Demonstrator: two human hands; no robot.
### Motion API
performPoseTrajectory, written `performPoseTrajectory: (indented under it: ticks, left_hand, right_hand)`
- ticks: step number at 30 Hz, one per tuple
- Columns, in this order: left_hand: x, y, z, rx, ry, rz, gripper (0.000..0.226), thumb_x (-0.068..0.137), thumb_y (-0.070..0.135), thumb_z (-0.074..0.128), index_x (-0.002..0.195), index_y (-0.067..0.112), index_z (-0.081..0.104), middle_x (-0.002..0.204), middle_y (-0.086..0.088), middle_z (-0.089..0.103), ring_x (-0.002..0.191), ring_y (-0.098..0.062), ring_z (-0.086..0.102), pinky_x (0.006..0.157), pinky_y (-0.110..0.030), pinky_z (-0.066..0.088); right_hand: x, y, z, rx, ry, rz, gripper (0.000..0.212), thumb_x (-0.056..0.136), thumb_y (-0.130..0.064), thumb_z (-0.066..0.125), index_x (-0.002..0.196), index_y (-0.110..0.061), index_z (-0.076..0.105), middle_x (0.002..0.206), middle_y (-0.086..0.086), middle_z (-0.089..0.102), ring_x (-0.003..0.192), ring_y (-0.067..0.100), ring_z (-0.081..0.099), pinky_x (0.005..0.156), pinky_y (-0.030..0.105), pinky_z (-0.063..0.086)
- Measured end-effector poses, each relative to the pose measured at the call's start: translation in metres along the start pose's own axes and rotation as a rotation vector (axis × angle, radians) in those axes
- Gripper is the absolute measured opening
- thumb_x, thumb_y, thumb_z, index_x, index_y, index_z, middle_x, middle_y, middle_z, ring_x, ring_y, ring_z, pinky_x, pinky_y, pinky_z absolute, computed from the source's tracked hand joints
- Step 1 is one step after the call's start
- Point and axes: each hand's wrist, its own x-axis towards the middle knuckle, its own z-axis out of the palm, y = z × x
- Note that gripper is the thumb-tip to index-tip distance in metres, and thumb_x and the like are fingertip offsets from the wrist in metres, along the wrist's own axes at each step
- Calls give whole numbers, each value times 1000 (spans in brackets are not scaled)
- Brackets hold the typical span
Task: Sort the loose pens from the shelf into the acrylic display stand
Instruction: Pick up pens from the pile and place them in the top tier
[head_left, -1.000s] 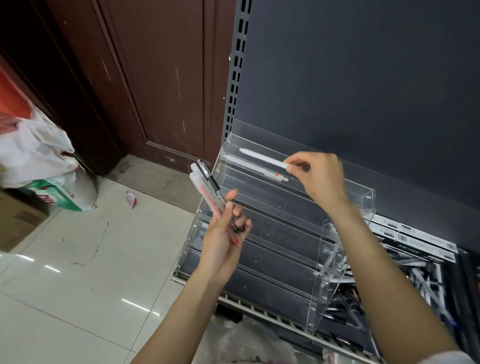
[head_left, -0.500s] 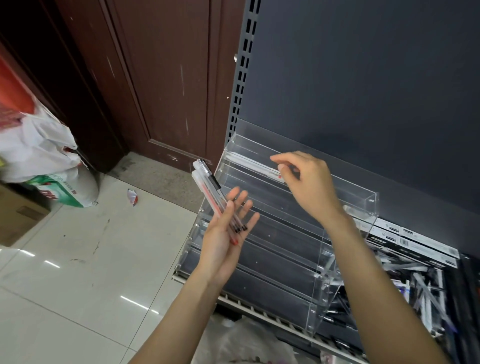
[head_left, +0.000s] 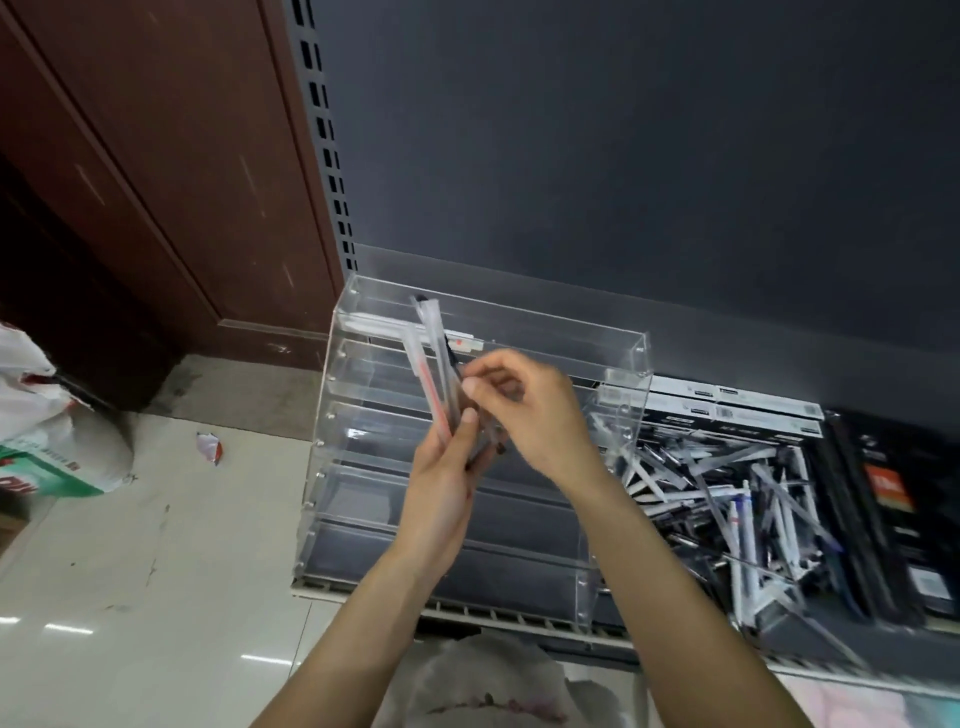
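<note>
**penhoarder:** Biggest thing first: the dark grey back panel (head_left: 649, 156) fills the upper right of the frame, matte and flat, with a slotted metal upright at its left edge. The shelf (head_left: 519, 621) sticks out from it along the lower middle, a thin metal lip.

**shelfstacker:** And the acrylic display stand (head_left: 363, 415) sits on that shelf at centre frame?

**penhoarder:** Yep, clear, glossy, stepped in tiers that lean back, I'd guess so pens lie sideways in each trough and don't roll out. The top tier has a couple of white pens (head_left: 384, 328) lying flat. The lower tiers look bare as far as I can see.

**shelfstacker:** Where's the rest?

**penhoarder:** The loose pens (head_left: 727, 499) are a tangled heap on the shelf, right of the stand, mostly white and clear plastic barrels, slim and round. Dark flat boxes sit beyond them at the far right.

**shelfstacker:** Hands?

**penhoarder:** The left hand (head_left: 441, 499) grips a small bunch of pens (head_left: 436, 374) upright in front of the stand, fanned a bit, probably so one can be picked off. The right hand (head_left: 524, 410) has thumb and fingers curled in on that bunch, pinching at one pen. It's blurry, so I can't tell which.
</note>
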Motion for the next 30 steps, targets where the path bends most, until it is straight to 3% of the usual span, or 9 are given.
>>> performPoseTrajectory:
  ticks: [3,6,9,13,19,25,27,30]
  left_hand:
    - [3,-2,1,-34,-8,-4,31,100,13,37,124,21,56,122,3,66,113,-10,61,96,-26,50]
    - [6,-3,-3,-132,69,-74,25,100,13,40,107,20,62,90,4,69,83,-8,64,77,-21,54]
    - [8,-2,-9,-210,128,-120,25,101,14,37,100,19,61,65,7,54,54,-3,47,53,-14,44]
    - [11,0,-18,-283,178,-159,23,102,17,37,95,19,59,52,10,31,41,-2,26,36,-12,26]
    - [12,3,-28,-349,176,-147,24,100,25,39,86,17,57,49,11,27,38,-2,25,34,-12,21]
    - [9,4,-32,-356,183,-131,24,100,25,40,84,18,58,51,10,30,41,-2,27,37,-12,26]
    - [8,4,-32,-368,188,-131,25,99,25,40,84,18,58,52,10,31,41,-2,28,37,-12,27]
    - [6,6,-33,-364,203,-130,26,100,25,41,83,18,59,54,10,31,43,-2,28,39,-13,26]
  right_hand:
    - [6,4,-28,-10,133,-37,7,89,-16,62,92,-21,66,81,-14,66,77,-1,62,73,16,49]
    - [20,14,-63,-314,192,-122,8,89,-18,62,95,-17,67,87,-7,66,79,9,63,74,27,52]
    - [35,29,-88,-659,101,-151,8,90,-22,61,94,-19,67,91,-8,62,81,9,58,75,36,51]
    - [47,42,-98,-762,-48,-127,5,88,-20,65,91,-20,68,87,-12,59,77,5,56,75,31,49]
    - [54,47,-104,-604,-187,-29,6,80,-19,73,84,-23,74,77,-14,65,78,3,61,79,24,48]
    - [51,34,-106,-686,-289,50,19,94,-21,56,105,-23,71,91,-10,72,97,8,64,90,37,49]
    - [41,30,-104,-753,-239,67,23,98,-24,48,111,-24,68,101,-8,71,103,12,62,89,36,48]
    - [20,14,-87,-737,58,-87,21,97,-22,51,108,-23,68,106,-5,70,101,15,61,82,28,47]
